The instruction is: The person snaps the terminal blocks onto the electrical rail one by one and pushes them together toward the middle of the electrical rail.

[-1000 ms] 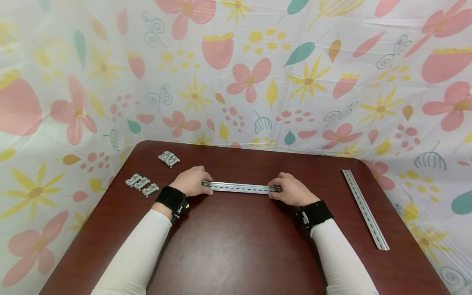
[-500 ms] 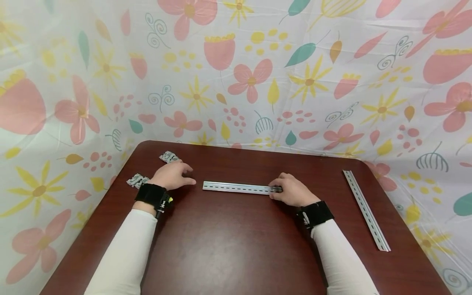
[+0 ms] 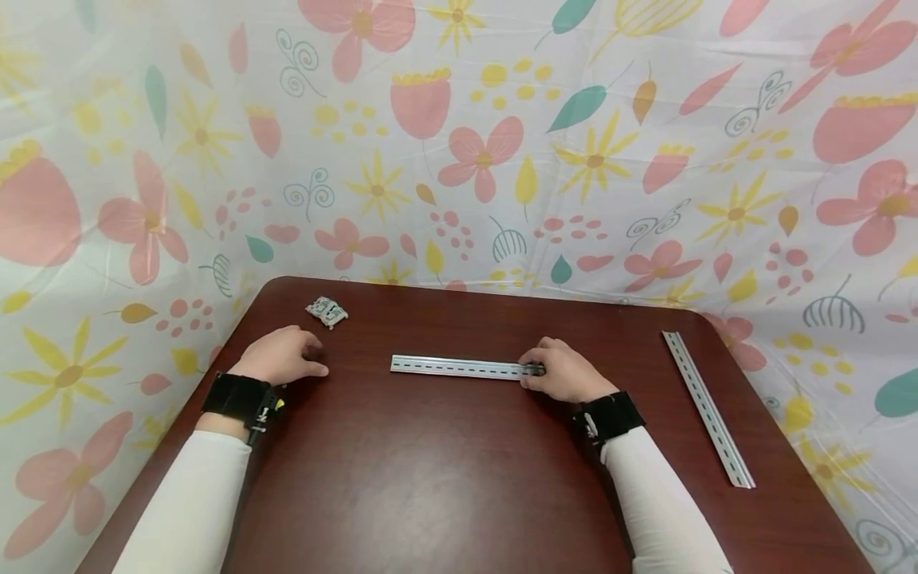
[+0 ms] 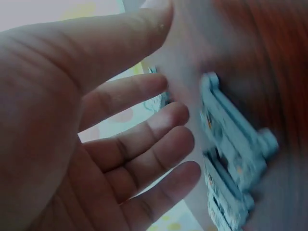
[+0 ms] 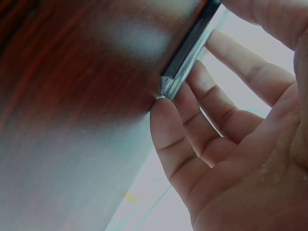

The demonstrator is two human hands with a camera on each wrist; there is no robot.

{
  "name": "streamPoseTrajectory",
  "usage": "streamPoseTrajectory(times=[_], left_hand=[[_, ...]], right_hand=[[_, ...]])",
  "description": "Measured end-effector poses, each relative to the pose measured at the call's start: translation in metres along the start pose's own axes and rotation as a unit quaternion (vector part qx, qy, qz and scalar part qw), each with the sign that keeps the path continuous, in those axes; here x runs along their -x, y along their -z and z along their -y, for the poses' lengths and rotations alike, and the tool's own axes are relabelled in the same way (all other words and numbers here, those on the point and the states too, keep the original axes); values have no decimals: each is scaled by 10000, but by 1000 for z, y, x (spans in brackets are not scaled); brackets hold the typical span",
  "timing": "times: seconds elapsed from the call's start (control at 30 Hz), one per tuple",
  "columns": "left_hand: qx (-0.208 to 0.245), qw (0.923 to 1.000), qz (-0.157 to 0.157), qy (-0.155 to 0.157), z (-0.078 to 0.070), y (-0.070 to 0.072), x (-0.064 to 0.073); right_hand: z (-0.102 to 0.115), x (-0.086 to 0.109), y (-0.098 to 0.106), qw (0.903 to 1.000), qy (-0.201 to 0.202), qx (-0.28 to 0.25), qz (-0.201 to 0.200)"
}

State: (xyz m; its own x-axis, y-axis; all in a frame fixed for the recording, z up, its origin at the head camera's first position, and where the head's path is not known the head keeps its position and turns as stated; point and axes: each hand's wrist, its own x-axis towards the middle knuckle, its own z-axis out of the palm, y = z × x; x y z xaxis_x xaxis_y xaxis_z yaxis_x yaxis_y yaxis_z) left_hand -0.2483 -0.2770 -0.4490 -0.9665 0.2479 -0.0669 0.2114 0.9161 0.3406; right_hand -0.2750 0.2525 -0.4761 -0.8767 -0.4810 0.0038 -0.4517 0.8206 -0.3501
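Note:
A slotted metal DIN rail (image 3: 455, 367) lies crosswise on the table. My right hand (image 3: 566, 373) holds its right end; the right wrist view shows the rail's end (image 5: 167, 86) among the fingers (image 5: 168, 130). My left hand (image 3: 278, 356) is off at the table's left side, thumb and fingers apart with nothing between them. In the left wrist view, grey terminal blocks (image 4: 236, 134) sit just beyond the fingertips (image 4: 185, 173); the left hand hides these blocks in the head view.
Behind the left hand lies another small cluster of grey terminal blocks (image 3: 327, 312). A second slotted rail (image 3: 708, 409) lies at an angle on the right side of the brown table (image 3: 430, 494). Flower-printed cloth (image 3: 459, 143) hangs behind and beside the table.
My left hand has let go of the rail's left end and moved left, over to the terminal blocks. My right hand stays at the right end, and the rail has not moved.

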Motion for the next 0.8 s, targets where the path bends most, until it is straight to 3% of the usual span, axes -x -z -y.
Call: streamPoseTrajectory(times=[0.17, 0.5, 0.8], left_hand=[[121, 9997, 204, 81, 8, 4, 7], [326, 9984, 358, 297, 7, 9, 15], [334, 9979, 420, 354, 16, 6, 13]], right_hand=[[1, 1, 1, 10000, -25, -5, -3], [0, 2, 2, 10000, 21, -20, -24], [-1, 1, 0, 10000, 36, 18, -50]])
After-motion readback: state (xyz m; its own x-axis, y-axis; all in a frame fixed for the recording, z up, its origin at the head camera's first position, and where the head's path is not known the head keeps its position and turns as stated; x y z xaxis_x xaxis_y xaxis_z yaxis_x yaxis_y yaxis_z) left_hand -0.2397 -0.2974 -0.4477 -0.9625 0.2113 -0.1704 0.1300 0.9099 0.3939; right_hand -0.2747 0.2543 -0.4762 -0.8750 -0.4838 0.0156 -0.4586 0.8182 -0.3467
